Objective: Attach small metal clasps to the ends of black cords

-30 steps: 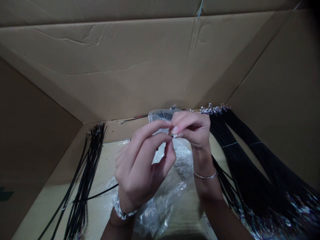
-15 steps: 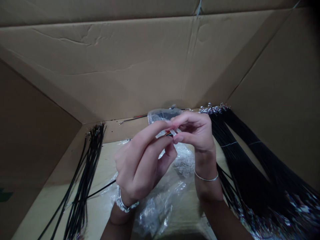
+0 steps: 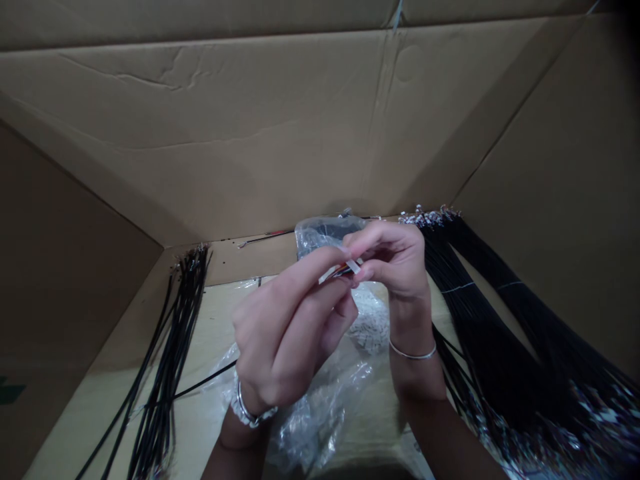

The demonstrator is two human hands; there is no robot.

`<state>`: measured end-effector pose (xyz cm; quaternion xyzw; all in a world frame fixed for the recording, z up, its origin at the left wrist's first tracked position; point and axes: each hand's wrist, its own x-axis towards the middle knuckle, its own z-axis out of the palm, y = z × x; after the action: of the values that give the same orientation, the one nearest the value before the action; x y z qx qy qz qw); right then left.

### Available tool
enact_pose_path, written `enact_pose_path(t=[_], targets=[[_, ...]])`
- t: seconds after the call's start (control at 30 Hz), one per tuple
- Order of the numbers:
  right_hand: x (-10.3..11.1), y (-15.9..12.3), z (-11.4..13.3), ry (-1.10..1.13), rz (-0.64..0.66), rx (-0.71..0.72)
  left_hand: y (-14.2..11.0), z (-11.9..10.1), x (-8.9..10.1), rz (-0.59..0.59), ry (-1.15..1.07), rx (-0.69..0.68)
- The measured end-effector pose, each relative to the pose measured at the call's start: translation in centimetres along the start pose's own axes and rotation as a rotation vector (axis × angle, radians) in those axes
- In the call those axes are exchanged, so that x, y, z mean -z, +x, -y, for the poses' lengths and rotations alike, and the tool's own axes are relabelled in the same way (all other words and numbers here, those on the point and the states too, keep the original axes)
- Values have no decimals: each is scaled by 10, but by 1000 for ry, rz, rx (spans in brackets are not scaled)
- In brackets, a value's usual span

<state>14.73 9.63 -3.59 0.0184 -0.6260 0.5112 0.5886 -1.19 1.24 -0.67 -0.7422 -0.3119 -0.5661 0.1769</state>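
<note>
Tight fingertip pinch: your left hand (image 3: 285, 340) and right hand (image 3: 393, 263) both close on a white-tabbed coloured wire (image 3: 341, 270); one slip could drop it into the plastic bag (image 3: 313, 427) below.

1. The pale floor of a cardboard carton (image 3: 213, 327) carries everything here.
2. Left side: a loose bundle of black cables (image 3: 167, 347).
3. Right side: a far larger tied bundle of black cables (image 3: 480, 333), metal-tipped ends at the back.
4. Centre: a clear plastic bag (image 3: 320, 427) holding small white pieces.
5. Back edge: a second clear bag (image 3: 320, 233) just beside a thin wire (image 3: 265, 235).
</note>
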Motion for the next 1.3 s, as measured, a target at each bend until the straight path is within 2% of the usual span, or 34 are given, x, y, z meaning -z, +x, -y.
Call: enact_pose_path(t=[0.83, 1.1, 1.3], targets=[[3, -1, 6, -197, -12, 50, 2, 0, -4, -11, 39, 32], [3, -2, 5, -155, 17, 80, 1, 10, 2, 55, 12, -89], [0, -3, 2, -129, -5, 92, -1, 6, 6, 59, 80, -32]])
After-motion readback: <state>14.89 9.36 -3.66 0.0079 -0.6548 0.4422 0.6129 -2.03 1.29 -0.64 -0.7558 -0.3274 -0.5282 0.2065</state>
